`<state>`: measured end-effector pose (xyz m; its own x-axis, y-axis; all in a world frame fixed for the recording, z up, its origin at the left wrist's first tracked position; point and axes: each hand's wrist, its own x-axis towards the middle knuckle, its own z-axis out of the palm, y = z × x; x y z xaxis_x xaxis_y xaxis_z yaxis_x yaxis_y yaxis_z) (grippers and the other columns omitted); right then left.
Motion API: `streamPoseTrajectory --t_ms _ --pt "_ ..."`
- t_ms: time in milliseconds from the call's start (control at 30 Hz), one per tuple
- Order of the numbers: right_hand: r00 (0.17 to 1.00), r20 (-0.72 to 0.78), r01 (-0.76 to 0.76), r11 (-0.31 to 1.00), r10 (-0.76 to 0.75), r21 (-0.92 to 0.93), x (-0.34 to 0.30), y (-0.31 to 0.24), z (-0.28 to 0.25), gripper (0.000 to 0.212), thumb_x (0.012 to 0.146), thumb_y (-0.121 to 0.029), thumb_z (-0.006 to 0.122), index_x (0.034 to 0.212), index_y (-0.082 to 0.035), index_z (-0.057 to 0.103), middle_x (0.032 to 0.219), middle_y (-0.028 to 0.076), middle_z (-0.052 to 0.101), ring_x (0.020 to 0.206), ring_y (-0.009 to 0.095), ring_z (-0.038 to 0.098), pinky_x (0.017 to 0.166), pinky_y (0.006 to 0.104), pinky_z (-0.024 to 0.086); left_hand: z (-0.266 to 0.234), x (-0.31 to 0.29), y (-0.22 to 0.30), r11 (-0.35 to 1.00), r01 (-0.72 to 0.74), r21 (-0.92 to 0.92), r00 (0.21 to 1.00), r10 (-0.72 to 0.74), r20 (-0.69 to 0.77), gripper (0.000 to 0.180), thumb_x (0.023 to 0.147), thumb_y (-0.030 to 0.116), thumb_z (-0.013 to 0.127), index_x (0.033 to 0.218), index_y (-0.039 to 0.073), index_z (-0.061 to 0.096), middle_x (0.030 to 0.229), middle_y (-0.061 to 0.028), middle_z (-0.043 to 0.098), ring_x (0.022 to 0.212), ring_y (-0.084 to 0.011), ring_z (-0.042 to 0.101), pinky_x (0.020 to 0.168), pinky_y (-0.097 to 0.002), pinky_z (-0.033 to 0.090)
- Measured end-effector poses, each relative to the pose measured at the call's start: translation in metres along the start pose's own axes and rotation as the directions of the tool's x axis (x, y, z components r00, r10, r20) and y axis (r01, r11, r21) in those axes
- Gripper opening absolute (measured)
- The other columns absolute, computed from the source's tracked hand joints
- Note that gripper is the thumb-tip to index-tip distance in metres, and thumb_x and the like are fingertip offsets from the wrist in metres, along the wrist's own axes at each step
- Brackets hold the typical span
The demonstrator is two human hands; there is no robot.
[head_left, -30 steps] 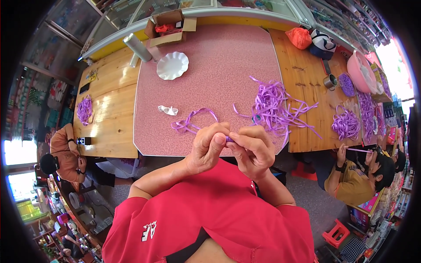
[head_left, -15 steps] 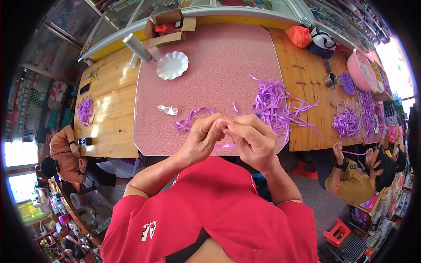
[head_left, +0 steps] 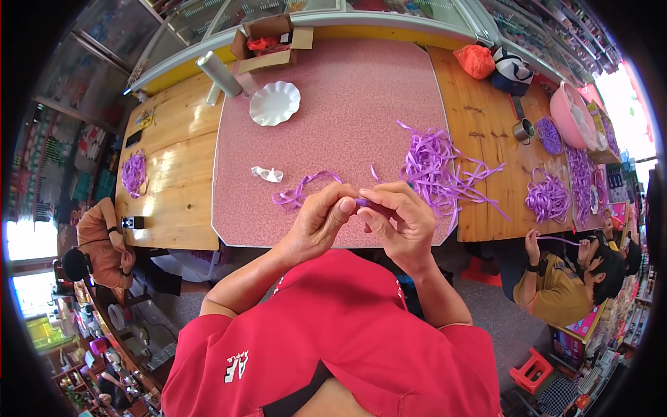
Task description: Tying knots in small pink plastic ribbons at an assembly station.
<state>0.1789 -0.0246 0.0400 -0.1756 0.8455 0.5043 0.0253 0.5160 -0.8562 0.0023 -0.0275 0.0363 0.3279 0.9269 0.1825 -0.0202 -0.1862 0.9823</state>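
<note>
Close together over the near edge of the pink table, my left hand (head_left: 321, 217) and my right hand (head_left: 401, 222) both pinch a purple ribbon (head_left: 362, 202). Only a short piece of it shows between the fingertips; the rest is hidden by the fingers. Just beyond my left hand lies a loose loop of purple ribbon (head_left: 299, 193) on the table. A big tangled heap of purple ribbons (head_left: 427, 163) spreads to the right of my right hand. To the left rests a small crumpled white piece (head_left: 267, 174).
A white scalloped plate (head_left: 274, 103), a upright roll (head_left: 219, 74) and an open cardboard box (head_left: 267, 45) stand at the far left. Wooden tables (head_left: 167, 184) flank the pink table (head_left: 347, 90). Co-workers sit left (head_left: 104, 229) and right (head_left: 563, 285), the right one stretching a purple strip.
My fingertips have parted slightly, and a piece of purple ribbon now shows between them. My right thumb has moved down. The co-worker at right has drawn a purple strip wider.
</note>
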Motion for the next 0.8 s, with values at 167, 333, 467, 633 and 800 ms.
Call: streamPoseTrajectory --t_ms 167,333,467,633,800 --pt "0.989 0.039 -0.147 0.982 0.143 0.119 -0.010 -0.004 -0.003 0.013 0.088 0.004 0.067 0.101 0.003 0.066 0.095 0.010 0.061 0.071 0.011 0.062 0.056 0.0199 0.052 -0.004 -0.002 0.000 0.956 -0.237 0.172 0.971 0.235 0.033 0.022 0.102 0.021 0.051 0.102 0.000 0.054 0.081 -0.0090 0.056 0.070 -0.0174 0.051 0.062 -0.0319 0.042" --pt "0.996 0.032 0.086 0.993 -0.084 -0.082 -0.009 -0.002 -0.001 0.015 0.084 0.006 0.070 0.098 0.001 0.068 0.091 0.011 0.063 0.076 0.015 0.064 0.060 0.0254 0.052 -0.005 -0.007 0.003 0.956 -0.236 0.175 0.972 0.235 0.028 0.020 0.101 0.020 0.054 0.102 0.000 0.055 0.081 -0.0071 0.055 0.070 -0.0153 0.050 0.062 -0.0298 0.042" --pt "0.999 0.006 0.032 0.979 -0.031 -0.201 -0.018 0.014 -0.003 0.019 0.080 0.006 0.072 0.098 0.000 0.069 0.093 0.012 0.065 0.081 0.020 0.064 0.067 0.0295 0.052 -0.006 0.000 -0.017 0.987 -0.081 0.138 0.996 0.086 -0.031 0.021 0.099 0.020 0.057 0.098 -0.001 0.058 0.080 -0.0030 0.054 0.070 -0.0104 0.048 0.059 -0.0268 0.039" --pt "0.990 -0.072 -0.143 0.912 0.124 -0.386 -0.050 0.101 -0.008 0.019 0.084 -0.010 0.072 0.100 0.000 0.070 0.101 0.014 0.068 0.091 0.027 0.065 0.079 0.0353 0.051 -0.044 0.000 -0.071 0.658 -0.061 0.750 0.975 0.200 -0.096 0.016 0.085 0.011 0.069 0.097 0.002 0.065 0.092 -0.0114 0.059 0.088 -0.0272 0.057 0.076 -0.0369 0.046" --pt "0.881 -0.232 -0.469 0.699 0.412 -0.539 -0.121 0.200 -0.060 0.017 0.086 -0.016 0.067 0.095 -0.003 0.071 0.093 0.014 0.067 0.084 0.029 0.065 0.074 0.0374 0.051 -0.063 -0.025 -0.105 0.557 0.022 0.831 0.994 0.076 -0.078 0.029 0.086 0.014 0.067 0.114 0.005 0.063 0.115 -0.0156 0.056 0.110 -0.0336 0.053 0.096 -0.0412 0.041"
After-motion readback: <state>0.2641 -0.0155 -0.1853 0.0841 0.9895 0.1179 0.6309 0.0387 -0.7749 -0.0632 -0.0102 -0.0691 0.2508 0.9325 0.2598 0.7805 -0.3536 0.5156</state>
